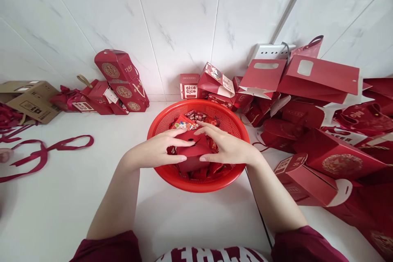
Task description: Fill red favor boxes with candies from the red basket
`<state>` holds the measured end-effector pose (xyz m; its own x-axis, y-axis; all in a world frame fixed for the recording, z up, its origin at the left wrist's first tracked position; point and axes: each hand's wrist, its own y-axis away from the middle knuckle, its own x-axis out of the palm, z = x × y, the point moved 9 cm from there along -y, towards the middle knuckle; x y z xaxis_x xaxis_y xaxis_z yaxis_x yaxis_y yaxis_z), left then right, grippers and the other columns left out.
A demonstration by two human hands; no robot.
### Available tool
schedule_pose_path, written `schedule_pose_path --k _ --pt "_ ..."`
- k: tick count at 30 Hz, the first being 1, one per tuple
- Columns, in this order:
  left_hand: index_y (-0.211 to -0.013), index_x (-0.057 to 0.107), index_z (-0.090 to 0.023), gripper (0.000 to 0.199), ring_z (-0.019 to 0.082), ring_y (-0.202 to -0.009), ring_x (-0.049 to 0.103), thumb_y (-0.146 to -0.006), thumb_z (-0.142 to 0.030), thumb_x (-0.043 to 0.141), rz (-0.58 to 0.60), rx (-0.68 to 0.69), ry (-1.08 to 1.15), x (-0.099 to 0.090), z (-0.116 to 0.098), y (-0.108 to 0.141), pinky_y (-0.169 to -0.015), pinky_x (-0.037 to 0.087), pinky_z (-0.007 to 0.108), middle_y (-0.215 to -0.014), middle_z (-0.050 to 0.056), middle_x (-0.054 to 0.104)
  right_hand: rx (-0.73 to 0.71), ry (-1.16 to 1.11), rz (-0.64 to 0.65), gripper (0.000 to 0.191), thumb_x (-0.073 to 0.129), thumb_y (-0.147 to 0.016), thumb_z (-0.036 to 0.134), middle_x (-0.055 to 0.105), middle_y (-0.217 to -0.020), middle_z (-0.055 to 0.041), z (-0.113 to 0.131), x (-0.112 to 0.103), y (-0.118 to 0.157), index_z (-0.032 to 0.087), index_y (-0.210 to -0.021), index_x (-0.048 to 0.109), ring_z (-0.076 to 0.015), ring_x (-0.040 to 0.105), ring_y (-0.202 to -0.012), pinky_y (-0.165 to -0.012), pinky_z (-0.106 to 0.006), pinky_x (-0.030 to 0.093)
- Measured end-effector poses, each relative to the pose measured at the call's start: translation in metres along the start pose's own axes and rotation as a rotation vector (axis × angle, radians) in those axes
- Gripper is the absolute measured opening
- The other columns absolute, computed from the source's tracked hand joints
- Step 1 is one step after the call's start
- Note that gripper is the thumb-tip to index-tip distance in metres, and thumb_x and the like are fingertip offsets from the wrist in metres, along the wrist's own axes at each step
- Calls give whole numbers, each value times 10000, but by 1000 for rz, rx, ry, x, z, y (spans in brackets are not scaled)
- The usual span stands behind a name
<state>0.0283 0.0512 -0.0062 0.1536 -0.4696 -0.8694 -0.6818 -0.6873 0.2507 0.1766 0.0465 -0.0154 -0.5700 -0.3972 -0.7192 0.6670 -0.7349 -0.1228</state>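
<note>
A round red plastic basket (201, 187) with perforated sides stands on the white table. Wrapped sweets and red packets lie inside it. Above them is a dark red box (193, 161) with small black openings in its top. My left hand (162, 147) is at the left side of this box, and my right hand (224, 145) is at its right side. The fingers of both hands curve around it, thumbs on the near side. A colourful packet (183, 123) shows just beyond my fingertips.
Red gift boxes (342, 163) are piled at the right, below a white power strip (272, 52). Tall red boxes (124, 84) stand at the back left, near a cardboard box (35, 104) and a loose ribbon (44, 153). A cable runs right of the basket.
</note>
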Motion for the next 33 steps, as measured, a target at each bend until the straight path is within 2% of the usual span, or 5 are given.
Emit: schedule_pose_path --k 8,14,22,28,33 --pt "-1488 469 -413 476 279 -1545 212 -1016 -403 418 -196 -15 -18 -10 -12 9 -1248 253 459 -1682 -68 179 76 -35 -267 849 779 -768 437 475 -1466 -117 -2 -13 -2 280 -1495 369 -298 466 -1364 -1120 -522 424" --pt "-1610 89 -411 930 373 -1540 185 -875 -469 656 -519 -110 -81 -7 -50 12 -1095 478 557 -1692 -31 136 125 -124 -564 700 759 -799 397 451 -1402 -102 15 -33 13 326 -1428 460 -277 506 -1294 -1044 -490 515" --pt "-1529 377 -277 736 353 -1431 396 -830 -298 606 -756 -146 -190 -11 -51 9 -989 556 471 -1644 51 285 147 -60 -522 702 740 -823 502 326 -1512 -121 39 -20 17 324 -1438 454 -327 360 -1448 -1163 -548 400" --pt "-1427 494 -291 572 263 -1397 464 -881 -396 627 -983 -32 -192 -64 -57 54 -1200 385 407 -1556 19 430 -30 -212 -514 628 673 -905 474 324 -1587 -84 57 -39 34 359 -1465 412 -304 344 -1472 -1159 -531 415" --pt "-1452 484 -283 678 314 -1416 414 -840 -509 672 -1365 -263 -345 -114 14 118 -1217 351 438 -1560 3 384 -48 -319 -596 511 660 -933 380 414 -1539 -70 47 -65 52 355 -1406 468 -277 468 -1386 -1138 -509 450"
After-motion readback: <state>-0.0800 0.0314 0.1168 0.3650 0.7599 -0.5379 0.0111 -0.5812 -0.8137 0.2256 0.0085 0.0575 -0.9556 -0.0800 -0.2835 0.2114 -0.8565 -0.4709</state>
